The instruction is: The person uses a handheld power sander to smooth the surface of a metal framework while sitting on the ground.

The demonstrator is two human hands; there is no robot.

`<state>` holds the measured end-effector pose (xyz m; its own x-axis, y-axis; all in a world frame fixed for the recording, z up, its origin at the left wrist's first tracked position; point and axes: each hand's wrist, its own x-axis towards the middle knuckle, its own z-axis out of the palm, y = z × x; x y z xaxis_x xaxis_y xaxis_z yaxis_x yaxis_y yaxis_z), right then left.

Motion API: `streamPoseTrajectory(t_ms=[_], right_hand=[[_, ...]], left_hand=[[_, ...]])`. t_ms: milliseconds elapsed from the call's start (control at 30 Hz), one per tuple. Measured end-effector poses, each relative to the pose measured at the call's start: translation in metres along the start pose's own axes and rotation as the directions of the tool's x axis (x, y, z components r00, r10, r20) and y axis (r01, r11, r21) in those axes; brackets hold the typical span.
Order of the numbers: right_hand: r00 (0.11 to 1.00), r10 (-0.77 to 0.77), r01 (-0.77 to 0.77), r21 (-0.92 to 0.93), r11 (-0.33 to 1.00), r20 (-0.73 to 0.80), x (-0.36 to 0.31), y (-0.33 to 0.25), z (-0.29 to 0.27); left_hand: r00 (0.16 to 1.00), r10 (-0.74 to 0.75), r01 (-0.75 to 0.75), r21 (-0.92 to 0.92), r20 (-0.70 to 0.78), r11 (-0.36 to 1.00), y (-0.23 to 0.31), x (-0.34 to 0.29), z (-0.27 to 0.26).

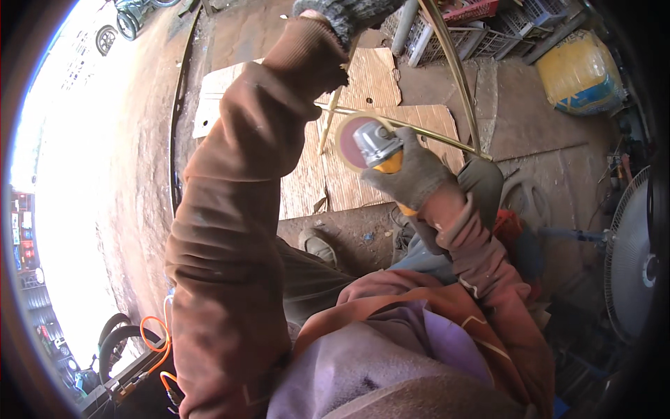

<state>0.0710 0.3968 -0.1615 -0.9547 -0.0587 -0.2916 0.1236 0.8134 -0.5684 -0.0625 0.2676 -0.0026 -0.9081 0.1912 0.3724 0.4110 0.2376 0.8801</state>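
Note:
My right hand (pixel 417 176), in a grey-brown work glove, is wrapped round an angle grinder (pixel 377 144) with a silver head and yellow body. Its round reddish disc (pixel 347 148) faces left, close to a thin brass-coloured tube (pixel 434 135). That tube meets a longer curved brass-coloured tube (pixel 457 64) at a corner near my right knee. My left hand (pixel 347 19), in a dark grey glove, reaches far forward to the top edge of the picture, left of the curved tube. Its fingers are partly cut off there, so any grip is hidden.
Flattened cardboard (pixel 300 185) covers the floor beneath the tubes. Plastic crates (pixel 481 38) and a yellow taped bundle (pixel 581 73) stand at far right. A fan (pixel 631 255) is at right. An orange hose (pixel 152 328) lies at lower left, beside a black wheel (pixel 118 349).

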Motion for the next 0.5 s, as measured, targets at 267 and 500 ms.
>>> streamPoseTrajectory(t_ms=[267, 500], right_hand=[[0.999, 0.030, -0.033, -0.115, 0.993, -0.035, 0.005, 0.021, -0.010], [0.995, -0.101, 0.095, -0.197, 0.976, -0.019, 0.026, -0.009, -0.006]], left_hand=[[0.993, 0.117, -0.117, 0.036, 0.008, 0.992, -0.009, 0.011, 0.014], [0.937, 0.348, -0.339, -0.148, 0.040, 0.929, -0.028, 0.025, 0.033]])
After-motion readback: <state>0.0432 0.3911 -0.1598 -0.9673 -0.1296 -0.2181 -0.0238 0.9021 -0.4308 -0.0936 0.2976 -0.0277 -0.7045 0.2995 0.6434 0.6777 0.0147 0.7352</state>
